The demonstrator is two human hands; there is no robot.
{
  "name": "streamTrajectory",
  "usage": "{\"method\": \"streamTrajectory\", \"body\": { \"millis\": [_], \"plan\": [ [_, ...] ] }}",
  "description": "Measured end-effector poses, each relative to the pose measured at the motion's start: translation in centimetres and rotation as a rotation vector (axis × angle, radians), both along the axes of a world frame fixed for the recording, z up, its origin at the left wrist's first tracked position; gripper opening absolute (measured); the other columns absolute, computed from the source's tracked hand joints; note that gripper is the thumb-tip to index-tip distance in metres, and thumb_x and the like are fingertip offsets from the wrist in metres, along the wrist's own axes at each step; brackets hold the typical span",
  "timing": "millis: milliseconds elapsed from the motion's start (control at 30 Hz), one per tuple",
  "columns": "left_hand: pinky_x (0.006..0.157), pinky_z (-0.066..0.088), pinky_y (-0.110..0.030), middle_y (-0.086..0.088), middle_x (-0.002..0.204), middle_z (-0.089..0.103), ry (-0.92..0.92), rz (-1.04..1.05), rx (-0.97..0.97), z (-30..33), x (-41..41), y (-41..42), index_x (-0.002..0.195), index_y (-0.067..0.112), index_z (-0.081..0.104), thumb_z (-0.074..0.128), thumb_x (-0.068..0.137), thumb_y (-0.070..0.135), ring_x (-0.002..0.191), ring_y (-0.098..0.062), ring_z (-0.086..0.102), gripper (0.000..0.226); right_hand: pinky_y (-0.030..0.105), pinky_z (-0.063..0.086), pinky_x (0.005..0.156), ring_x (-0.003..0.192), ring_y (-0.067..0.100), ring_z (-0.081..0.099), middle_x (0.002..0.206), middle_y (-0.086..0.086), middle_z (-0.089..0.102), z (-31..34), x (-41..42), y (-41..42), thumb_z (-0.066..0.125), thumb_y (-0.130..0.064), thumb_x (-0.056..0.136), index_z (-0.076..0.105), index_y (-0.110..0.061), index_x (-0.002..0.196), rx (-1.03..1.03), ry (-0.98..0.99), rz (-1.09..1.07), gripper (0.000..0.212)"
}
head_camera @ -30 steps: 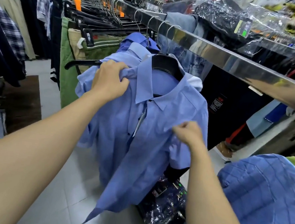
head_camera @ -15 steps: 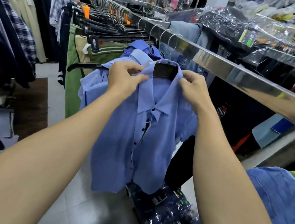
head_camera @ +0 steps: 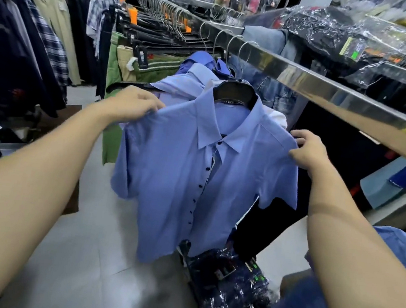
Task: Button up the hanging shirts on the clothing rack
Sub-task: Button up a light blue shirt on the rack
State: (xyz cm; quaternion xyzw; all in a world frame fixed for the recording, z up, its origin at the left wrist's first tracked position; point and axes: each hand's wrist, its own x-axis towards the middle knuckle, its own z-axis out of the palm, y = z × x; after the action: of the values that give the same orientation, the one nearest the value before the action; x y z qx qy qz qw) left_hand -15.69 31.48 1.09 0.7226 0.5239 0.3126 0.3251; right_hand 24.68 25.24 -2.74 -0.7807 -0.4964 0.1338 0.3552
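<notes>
Both arms reach forward, spread apart; the left hand (head_camera: 131, 104) pinches one shoulder of the blue shirt (head_camera: 193, 178), its grip closed on the cloth; the right hand (head_camera: 308, 150) grips the other shoulder; the shirt hangs on a black hanger (head_camera: 233, 92) from the steel rail (head_camera: 332, 90).

Bright, even indoor light; wide-angle edge distortion, slight motion blur.

A light blue short-sleeved shirt (head_camera: 175, 183) hangs facing front on a black hanger (head_camera: 235, 93) from the steel rack rail (head_camera: 332, 93), its dark-buttoned placket closed.
</notes>
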Motion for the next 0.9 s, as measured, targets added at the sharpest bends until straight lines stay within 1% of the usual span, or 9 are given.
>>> {"method": "streamTrajectory", "body": {
  "millis": [33,100,233,333,400,567,667,767,900],
  "plan": [
    [0.073,0.047,-0.016,0.023,0.080,0.070,0.088,-0.029,0.001,0.3,-0.7,0.0,0.088,0.024,0.075,0.057,0.092,0.009,0.082,-0.003,0.059,0.023,0.039,0.052,0.092,0.102,0.028,0.064,0.109,0.013,0.070,-0.4,0.5,-0.3,0.063,0.006,0.077,0.062,-0.016,0.124,-0.009,0.013,-0.029,0.052],
    [0.081,0.050,-0.024,0.010,0.088,0.069,0.183,-0.079,-0.047,0.5,-2.1,0.1,0.095,0.024,0.073,0.061,0.096,0.018,0.088,-0.009,0.058,0.013,0.041,0.054,0.092,0.093,0.026,0.067,0.095,0.012,0.074,-1.2,1.4,-0.9,0.065,0.005,0.076,0.065,-0.019,0.114,-0.033,0.062,-0.054,0.045],
    [0.089,0.053,-0.037,-0.007,0.102,0.069,0.147,-0.121,-0.255,0.1,-4.3,-0.7,0.104,0.018,0.072,0.065,0.094,0.019,0.091,-0.015,0.059,0.013,0.034,0.051,0.075,0.072,0.019,0.062,0.071,0.003,0.069,-2.2,2.8,-1.2,0.075,-0.003,0.074,0.073,-0.015,0.100,-0.023,0.120,-0.029,0.029],
    [0.065,0.055,-0.018,-0.008,0.089,0.069,0.192,-0.083,-0.200,-0.1,-4.5,-1.6,0.098,0.015,0.073,0.073,0.086,0.007,0.077,-0.015,0.062,0.014,0.034,0.050,0.078,0.075,0.017,0.057,0.076,0.002,0.067,-2.0,2.7,-1.4,0.077,-0.009,0.077,0.074,-0.018,0.090,-0.039,0.175,0.020,0.016],
    [0.057,0.049,-0.017,-0.007,0.079,0.066,0.306,-0.002,-0.112,-0.5,-4.3,-1.9,0.089,0.013,0.072,0.070,0.083,-0.003,0.069,-0.016,0.058,0.017,0.030,0.049,0.075,0.072,0.014,0.055,0.075,0.001,0.064,-2.1,2.6,-1.6,0.079,-0.011,0.079,0.072,-0.016,0.087,-0.056,0.210,0.053,0.012],
    [0.065,0.039,-0.034,-0.023,0.087,0.063,0.499,0.273,0.097,-2.2,-4.0,-2.1,0.092,-0.004,0.069,0.051,0.081,-0.004,0.074,-0.029,0.049,0.020,0.041,0.053,0.086,0.089,0.024,0.064,0.086,0.005,0.068,-3.4,2.8,-1.7,0.067,-0.012,0.085,0.068,-0.016,0.078,-0.071,0.140,-0.044,0.008],
    [0.074,0.045,-0.040,-0.025,0.108,0.064,0.467,0.486,0.257,-2.1,-4.5,-2.6,0.101,0.007,0.072,0.050,0.086,-0.003,0.095,-0.043,0.058,0.029,0.033,0.045,0.089,0.103,0.029,0.063,0.099,0.009,0.069,-3.1,2.6,-1.9,0.056,-0.017,0.093,0.071,-0.011,0.097,0.047,-0.002,-0.145,0.016],
    [0.085,0.050,-0.047,-0.021,0.116,0.063,0.419,0.635,0.317,-2.4,-5.2,-2.9,0.106,0.016,0.073,0.053,0.091,0.004,0.105,-0.046,0.057,0.028,0.036,0.046,0.094,0.109,0.034,0.062,0.112,0.013,0.070,-2.6,2.7,-2.0,0.056,-0.020,0.094,0.070,-0.013,0.102,0.177,-0.073,-0.220,0.018],
    [0.085,0.049,-0.047,-0.023,0.117,0.062,0.429,0.679,0.293,-3.1,-4.7,-3.8,0.108,0.014,0.073,0.052,0.093,0.003,0.105,-0.046,0.057,0.029,0.039,0.048,0.092,0.107,0.040,0.062,0.111,0.020,0.069,-3.1,2.7,-1.4,0.056,-0.015,0.092,0.073,-0.010,0.097,0.062,-0.154,-0.169,0.018]
  ]
}}
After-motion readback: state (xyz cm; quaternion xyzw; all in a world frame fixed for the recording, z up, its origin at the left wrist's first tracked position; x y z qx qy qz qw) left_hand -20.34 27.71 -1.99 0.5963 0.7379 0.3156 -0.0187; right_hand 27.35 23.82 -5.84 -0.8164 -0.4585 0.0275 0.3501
